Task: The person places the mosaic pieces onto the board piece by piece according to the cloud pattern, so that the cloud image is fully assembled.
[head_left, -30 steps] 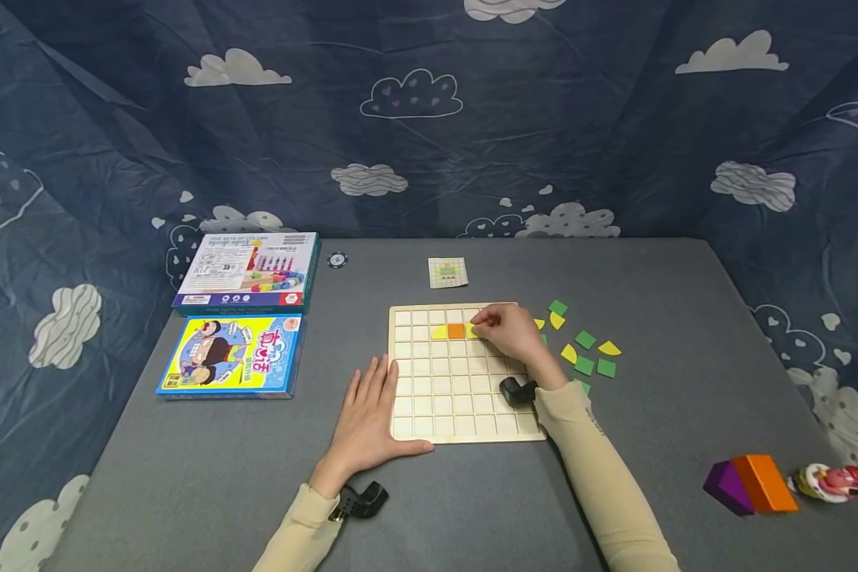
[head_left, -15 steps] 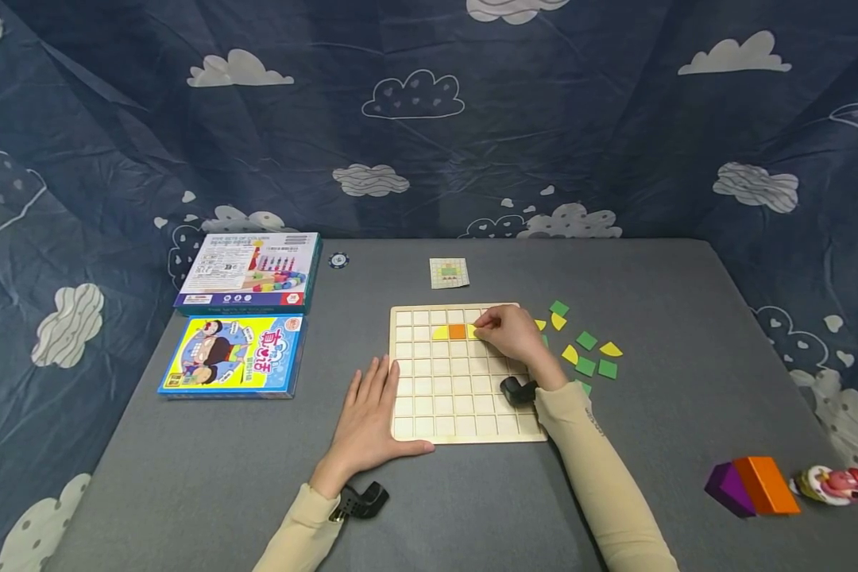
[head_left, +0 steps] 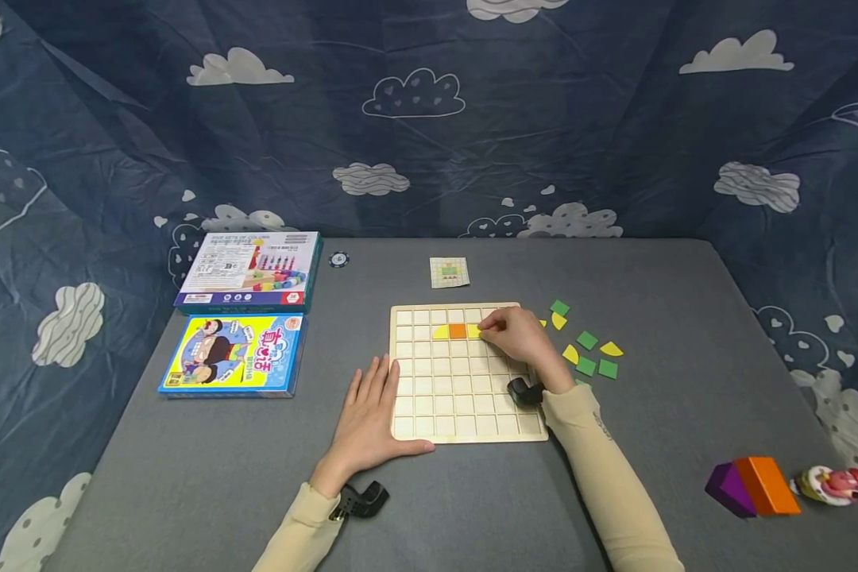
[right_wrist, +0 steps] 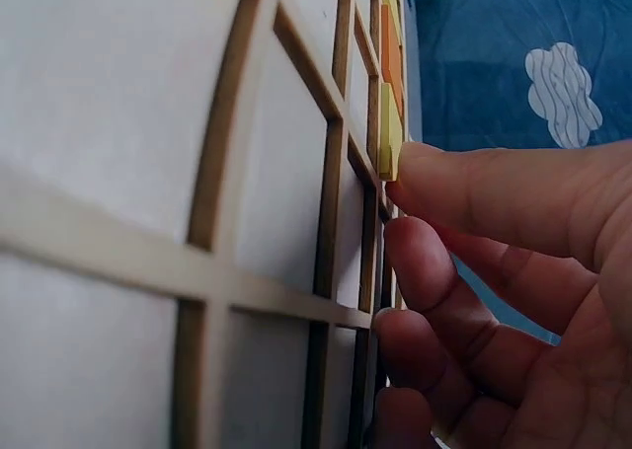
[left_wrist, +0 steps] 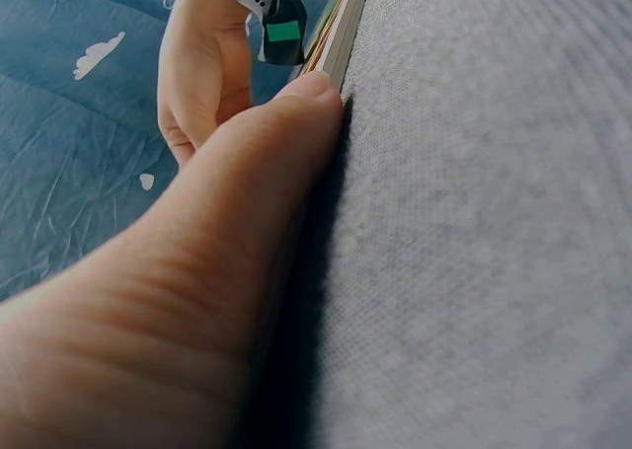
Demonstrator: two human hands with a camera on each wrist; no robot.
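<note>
Clock centred on the grid board [head_left: 468, 389], 12 pointing away from the person. Board's flat on the grey table [head_left: 508, 508]. Right hand [head_left: 515, 338] is working at about 12:30, fingers bent and bunched, thumb-and-finger tips at the edge of a yellow piece [right_wrist: 391, 138]. Can't tell if they nip it or only nudge it. That piece is on the board near 12, right end of a row: orange square [head_left: 457, 331] beside it, second yellow piece [head_left: 440, 333] toward 11. Left hand [head_left: 365, 421] at 8: fingers straight along the board's side, thumb out against the near edge, no grip. Loose green squares [head_left: 586, 340] and loose yellow pieces [head_left: 570, 354] scattered off-board, 2 to 3. Pattern card [head_left: 449, 272] beyond the board at 12. Two boxes [head_left: 232, 353] at 9 to 10. Orange block [head_left: 767, 485] at 4, well apart.
</note>
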